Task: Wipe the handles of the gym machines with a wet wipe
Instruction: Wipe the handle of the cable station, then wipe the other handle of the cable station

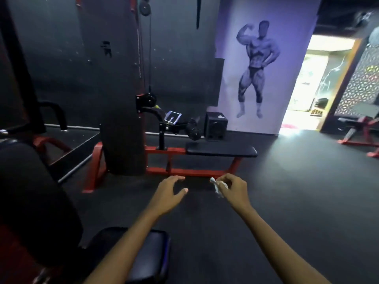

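— So, any bins, boxes or holders showing around the red-framed cable machine?

— Only one thing of that kind: a small clear holder is sitting on the black arm just right of the machine's column. What it is holding, I cannot tell — too small and too dim. A black speaker box is standing on the floor further right of the machine, against the wall.

— And the wet wipe?

— The wet wipe is hanging in the air in front of the machine's long padded bench, below its red floor rail. It is bunched into a white twist, and the right hand is pinching it between curled fingers and thumb, with the loose ends sticking out on the thumb side.

— What is the left hand doing?

— The left hand is reaching forward beside it, also in front of that bench, fingers spread and relaxed, gripping nothing. The wipe is lying between the two hands, held only by the right one and not touching the left.

— Is the wipe touching any handle?

— No. It is hovering well apart from the machine, over the dark floor. Nearer than the machine, under the left forearm, another black padded seat is showing.
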`<action>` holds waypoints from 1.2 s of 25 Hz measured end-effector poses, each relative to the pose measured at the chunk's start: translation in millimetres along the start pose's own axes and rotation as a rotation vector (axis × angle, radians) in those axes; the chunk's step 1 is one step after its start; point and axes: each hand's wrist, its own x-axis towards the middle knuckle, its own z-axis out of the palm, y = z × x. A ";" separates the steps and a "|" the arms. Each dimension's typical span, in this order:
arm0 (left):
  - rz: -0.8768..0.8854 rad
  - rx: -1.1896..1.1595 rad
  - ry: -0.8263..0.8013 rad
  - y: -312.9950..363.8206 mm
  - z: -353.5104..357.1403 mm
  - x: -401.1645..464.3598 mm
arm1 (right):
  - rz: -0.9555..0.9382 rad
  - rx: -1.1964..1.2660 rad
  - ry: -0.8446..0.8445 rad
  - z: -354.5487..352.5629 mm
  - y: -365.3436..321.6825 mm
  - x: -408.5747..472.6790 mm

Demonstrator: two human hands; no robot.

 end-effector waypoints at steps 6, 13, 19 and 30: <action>-0.099 -0.086 -0.059 54.2 136.5 49.7 | 0.081 -0.069 -0.016 -78.9 120.4 45.9; -0.131 -0.097 -0.140 48.0 231.3 130.6 | 0.125 -0.043 -0.030 -97.7 207.2 111.8; -0.145 -0.156 -0.135 -2.3 288.3 230.4 | 0.170 -0.039 0.036 -75.6 262.5 193.7; -0.361 -0.060 0.131 -137.9 229.6 346.7 | 0.140 0.214 -0.315 101.0 260.2 379.2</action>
